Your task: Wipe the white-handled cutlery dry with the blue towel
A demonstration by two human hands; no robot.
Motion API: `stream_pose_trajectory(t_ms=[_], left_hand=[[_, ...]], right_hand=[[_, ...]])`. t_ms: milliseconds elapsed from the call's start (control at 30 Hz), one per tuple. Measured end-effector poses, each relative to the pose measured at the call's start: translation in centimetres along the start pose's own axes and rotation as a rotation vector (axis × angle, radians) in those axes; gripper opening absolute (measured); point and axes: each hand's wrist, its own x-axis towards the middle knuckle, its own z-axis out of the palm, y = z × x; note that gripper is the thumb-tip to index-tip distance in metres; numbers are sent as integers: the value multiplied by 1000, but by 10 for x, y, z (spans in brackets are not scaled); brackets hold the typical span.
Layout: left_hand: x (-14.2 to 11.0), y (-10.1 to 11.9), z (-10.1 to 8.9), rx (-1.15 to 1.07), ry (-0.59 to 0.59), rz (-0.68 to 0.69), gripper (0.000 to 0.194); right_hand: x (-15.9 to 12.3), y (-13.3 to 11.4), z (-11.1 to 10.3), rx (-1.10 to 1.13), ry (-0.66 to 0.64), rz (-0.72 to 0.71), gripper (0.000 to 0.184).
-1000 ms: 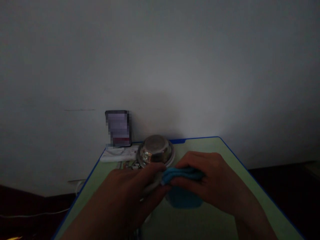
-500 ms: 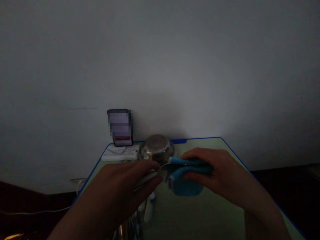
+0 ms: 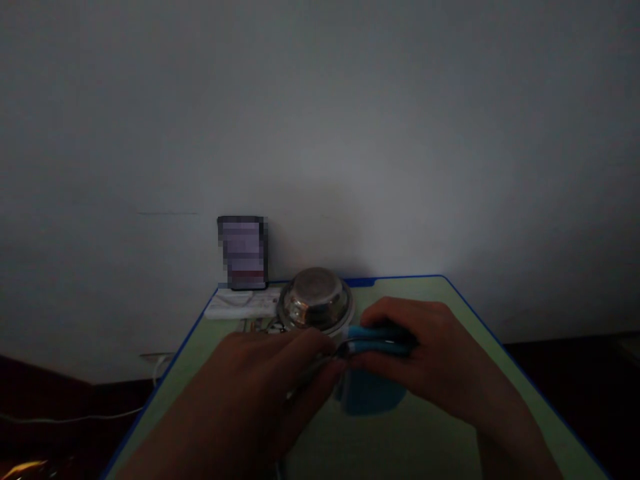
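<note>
My left hand [image 3: 280, 383] is closed around the pale handle of a slim metal utensil [image 3: 345, 347]; its kind is hard to tell in this dim light. A folded blue cloth [image 3: 375, 393] is in my right hand [image 3: 430, 347], pinched between thumb and fingers. The folds of the cloth lie above and below the utensil's far end, which is mostly hidden inside. Both hands are close together over the table, fingertips nearly touching. Just behind them an upturned shiny metal bowl [image 3: 316, 300] rests on the tabletop.
A phone [image 3: 244, 253] with a blurred screen leans on the wall at the back left. In front of it lies a flat white packet [image 3: 240, 304]. The green table [image 3: 415, 440] has a blue edge and stands against the wall. A white cable [image 3: 75, 420] runs at the left.
My left hand has moved slightly right, toward the cloth, and the utensil's end sits deeper in the folds. The cloth has closed more tightly around it. Pale handles below my left hand are now hidden.
</note>
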Motion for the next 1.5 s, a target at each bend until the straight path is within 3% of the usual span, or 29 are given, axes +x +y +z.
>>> stream_pose_trajectory(t_ms=[167, 467, 600, 833, 1200, 1500], left_hand=[[2, 1, 1, -42, -67, -33, 12], [-1, 0, -3, -53, -49, -49, 11], [-1, 3, -2, -71, -43, -13, 19], [-1, 1, 0, -94, -71, 1, 12], [-3, -5, -4, 14, -109, -100, 18], [-4, -5, -2, 55, -90, -78, 18]], right_hand=[[-2, 0, 0, 9, -12, -5, 15], [-4, 6, -8, -36, 7, -8, 11], [-3, 6, -6, -22, -23, 14, 12], [-4, 3, -4, -17, -61, -11, 12], [-7, 8, -4, -86, -4, 22, 8], [-2, 8, 0, -99, -17, 43, 9]])
